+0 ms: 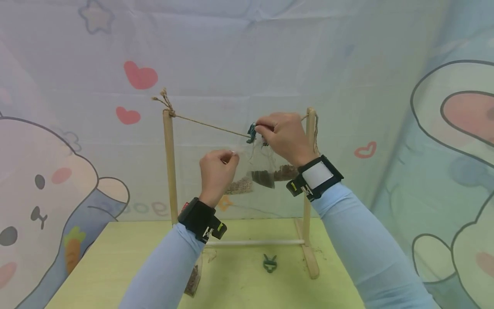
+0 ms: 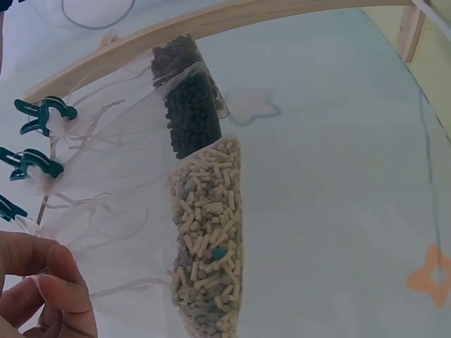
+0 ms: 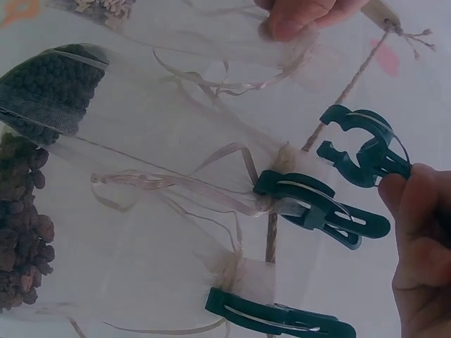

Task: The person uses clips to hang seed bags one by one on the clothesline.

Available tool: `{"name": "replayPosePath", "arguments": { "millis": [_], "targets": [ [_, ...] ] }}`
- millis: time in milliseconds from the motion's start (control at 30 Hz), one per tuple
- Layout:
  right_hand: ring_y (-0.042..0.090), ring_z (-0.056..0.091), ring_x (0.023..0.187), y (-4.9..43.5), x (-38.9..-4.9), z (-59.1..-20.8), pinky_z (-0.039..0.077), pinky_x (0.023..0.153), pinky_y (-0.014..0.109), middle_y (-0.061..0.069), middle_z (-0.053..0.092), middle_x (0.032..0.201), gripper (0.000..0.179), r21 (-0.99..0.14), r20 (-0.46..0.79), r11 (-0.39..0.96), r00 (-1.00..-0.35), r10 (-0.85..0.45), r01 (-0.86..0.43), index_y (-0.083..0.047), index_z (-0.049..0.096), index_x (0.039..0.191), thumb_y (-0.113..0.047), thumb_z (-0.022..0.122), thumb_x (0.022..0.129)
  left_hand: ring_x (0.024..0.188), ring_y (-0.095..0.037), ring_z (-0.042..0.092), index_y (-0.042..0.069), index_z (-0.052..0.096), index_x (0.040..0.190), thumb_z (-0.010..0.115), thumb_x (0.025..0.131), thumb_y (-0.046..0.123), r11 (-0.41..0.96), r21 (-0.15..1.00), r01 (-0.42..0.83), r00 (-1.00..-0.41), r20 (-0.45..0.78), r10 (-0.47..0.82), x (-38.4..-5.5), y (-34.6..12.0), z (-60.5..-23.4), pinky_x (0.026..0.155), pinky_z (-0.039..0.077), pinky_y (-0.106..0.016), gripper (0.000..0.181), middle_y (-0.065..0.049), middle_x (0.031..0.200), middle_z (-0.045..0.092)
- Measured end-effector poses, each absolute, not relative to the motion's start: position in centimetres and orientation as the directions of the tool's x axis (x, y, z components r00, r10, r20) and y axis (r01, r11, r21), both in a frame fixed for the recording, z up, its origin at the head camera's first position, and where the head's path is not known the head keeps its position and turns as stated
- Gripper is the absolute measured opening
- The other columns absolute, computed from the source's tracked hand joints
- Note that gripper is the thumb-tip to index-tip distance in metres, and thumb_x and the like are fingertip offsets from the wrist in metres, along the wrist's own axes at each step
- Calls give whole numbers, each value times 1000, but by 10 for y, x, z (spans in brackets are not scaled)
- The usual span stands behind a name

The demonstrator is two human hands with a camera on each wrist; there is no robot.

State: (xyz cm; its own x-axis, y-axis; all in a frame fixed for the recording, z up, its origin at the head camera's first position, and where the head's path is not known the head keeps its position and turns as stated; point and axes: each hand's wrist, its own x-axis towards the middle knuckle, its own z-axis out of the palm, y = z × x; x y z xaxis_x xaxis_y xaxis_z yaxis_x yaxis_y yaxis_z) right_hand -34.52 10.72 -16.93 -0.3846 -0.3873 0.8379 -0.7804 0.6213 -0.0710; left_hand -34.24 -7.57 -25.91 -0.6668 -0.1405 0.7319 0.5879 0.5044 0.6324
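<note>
My left hand (image 1: pixel 218 176) pinches the top edge of a sheer drawstring bag of pale pellets (image 2: pixel 208 225), which hangs below the fingers. Between thumb and fingers my right hand (image 3: pixel 426 246) squeezes a green spring clip (image 3: pixel 366 144), its jaws spread beside the twine (image 3: pixel 356 74). Another green clip (image 3: pixel 317 208) and a lower clip (image 3: pixel 282 317) fasten two more sheer bags to the twine. One bag holds dark round pellets (image 3: pixel 53 91), the other brown lumps (image 3: pixel 21 225). In the head view my right hand hides part of the clips and twine.
The twine runs between a left wooden post (image 1: pixel 170 163) and a right post (image 1: pixel 307 214). A white bar (image 1: pixel 254 243) joins them low down. On the yellow-green table (image 1: pixel 127 253) lie a loose green clip (image 1: pixel 269 263) and a bag of brown bits (image 1: pixel 193 281) beside my left sleeve.
</note>
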Motion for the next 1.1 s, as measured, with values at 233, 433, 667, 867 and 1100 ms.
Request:
{"name": "replayPosePath", "arguments": {
  "millis": [233,433,667,867,1100],
  "targets": [
    [30,75,79,102,-352,-169,59,69,43,19,78,92,13,-37,813,669,-412,-412,-743,3,81,98,-5,72,96,71,-30,67,0,82,94,70,95,9,501,665,554,-697,699,-158,-349,-73,-262,57,44,-29,15,-15,87,78],
    [30,76,80,100,-352,-167,60,70,42,18,78,94,14,-37,790,701,-451,-416,-713,2,82,100,-7,72,96,70,-30,66,2,83,95,69,97,10,499,679,538,-714,682,-157,-350,-71,-262,56,43,-29,16,-15,92,78],
    [32,76,84,99,-352,-162,61,75,44,19,78,95,15,-94,750,689,-506,-426,-718,3,81,103,-6,71,97,66,-26,66,4,81,102,64,103,16,409,754,514,-781,608,-139,-350,-74,-260,62,51,-34,21,-17,90,75],
    [33,75,81,95,-351,-158,60,74,44,20,78,98,16,-141,719,680,-546,-429,-720,4,81,104,-5,70,97,70,-27,68,6,81,105,63,104,19,356,786,505,-807,576,-127,-351,-76,-254,59,47,-32,23,-13,89,75],
    [31,73,69,92,-350,-156,40,53,27,20,78,99,16,-226,677,672,-610,-412,-705,3,80,107,-4,68,98,68,-24,62,0,77,105,58,107,17,263,804,533,-830,557,-24,-354,-78,-249,55,40,-28,25,-15,83,68]
  ]
}}
